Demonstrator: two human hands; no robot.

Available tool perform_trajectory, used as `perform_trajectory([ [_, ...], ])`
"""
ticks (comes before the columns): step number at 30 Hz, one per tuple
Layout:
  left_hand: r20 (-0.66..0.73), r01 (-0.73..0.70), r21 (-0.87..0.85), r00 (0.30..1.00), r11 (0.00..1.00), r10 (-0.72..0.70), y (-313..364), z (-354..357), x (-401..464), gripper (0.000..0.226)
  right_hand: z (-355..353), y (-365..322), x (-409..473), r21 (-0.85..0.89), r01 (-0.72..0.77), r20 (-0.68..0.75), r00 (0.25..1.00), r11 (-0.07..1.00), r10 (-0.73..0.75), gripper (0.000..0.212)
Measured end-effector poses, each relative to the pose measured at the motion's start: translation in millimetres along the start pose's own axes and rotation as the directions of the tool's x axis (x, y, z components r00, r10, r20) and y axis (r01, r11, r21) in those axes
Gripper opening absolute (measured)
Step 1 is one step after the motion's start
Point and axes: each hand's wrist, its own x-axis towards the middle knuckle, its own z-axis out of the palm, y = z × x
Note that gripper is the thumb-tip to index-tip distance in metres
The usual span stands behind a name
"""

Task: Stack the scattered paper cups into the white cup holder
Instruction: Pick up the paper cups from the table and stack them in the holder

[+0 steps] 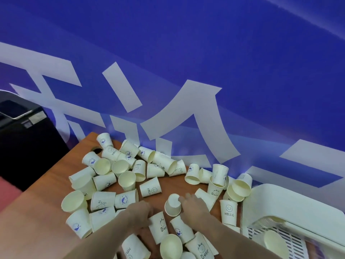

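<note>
Several white paper cups lie scattered over the brown table [37, 217], most on their sides. My right hand [194, 204] grips a plain cup [173, 204] lying bottom-up near the middle. My left hand [143, 212] reaches to a cup marked "Bear" [158, 229] and its fingers curl against that cup's upper edge. The white cup holder [291, 206] sits at the right edge, with stacked cup rims [268, 221] showing in its opening and one cup [274, 243] lying on its slotted tray.
A blue wall with large white shapes [186, 90] rises directly behind the table. A black bin-like unit [24, 131] stands at the far left, beyond the table's left edge. An upright "HELLO" cup [228, 212] stands beside the holder.
</note>
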Motion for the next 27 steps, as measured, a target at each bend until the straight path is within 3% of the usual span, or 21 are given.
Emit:
perform_trajectory([
  [5, 0.063, -0.091, -0.062, 0.993, 0.994, 0.095, -10, -1, 19, 0.022, -2, -13, 37, 0.021, 0.068, -0.001, 0.998, 0.997, -0.068, 0.056],
  [12, 0.093, -0.168, -0.18, 0.978, 0.969, 0.187, -20, -2, 37, 0.024, 13, -26, 66, -0.054, 0.115, 0.031, 0.993, 0.992, -0.114, 0.041],
  [21, 0.091, -0.155, -0.18, 0.981, 0.971, 0.173, -20, 2, 46, 0.023, 14, -20, 67, -0.061, 0.069, 0.118, 0.991, 0.996, -0.062, 0.038],
  [27, 0.05, -0.169, -0.116, 0.983, 0.979, 0.176, -11, 1, 40, 0.021, 7, -13, 54, -0.041, 0.059, 0.044, 0.997, 0.997, -0.057, 0.04],
])
